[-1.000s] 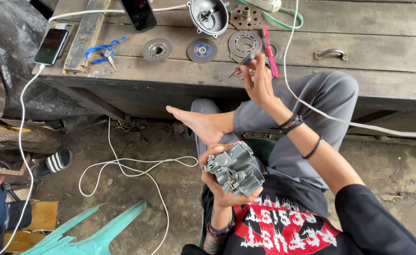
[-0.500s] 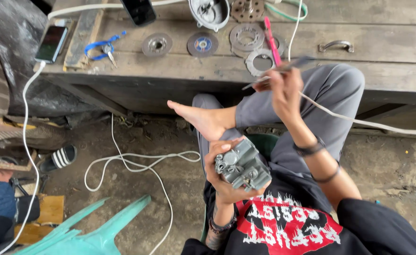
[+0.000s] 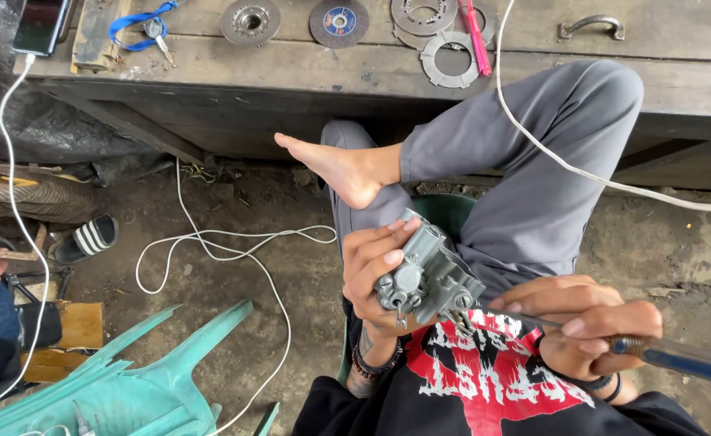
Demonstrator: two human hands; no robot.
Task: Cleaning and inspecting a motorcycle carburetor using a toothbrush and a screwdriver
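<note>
— Centre of view?
— Grey metal carburettor (image 3: 429,282), over the lap, cupped in the left hand (image 3: 379,274), fingers wrapped tight around it.
— Right hand (image 3: 585,323)?
— Closed around a blue-handled screwdriver (image 3: 678,358), shaft angled toward the carburettor's underside.
— Further out?
— Bare foot (image 3: 335,165) crossed over a knee; wooden bench (image 3: 678,69) above, with metal discs (image 3: 339,20); white cable (image 3: 226,242) on dirt.

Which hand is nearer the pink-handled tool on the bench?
Left. The left hand holds the grey metal part below the pink-handled tool; the right hand, gripping a screwdriver, sits lower and further off.
</note>
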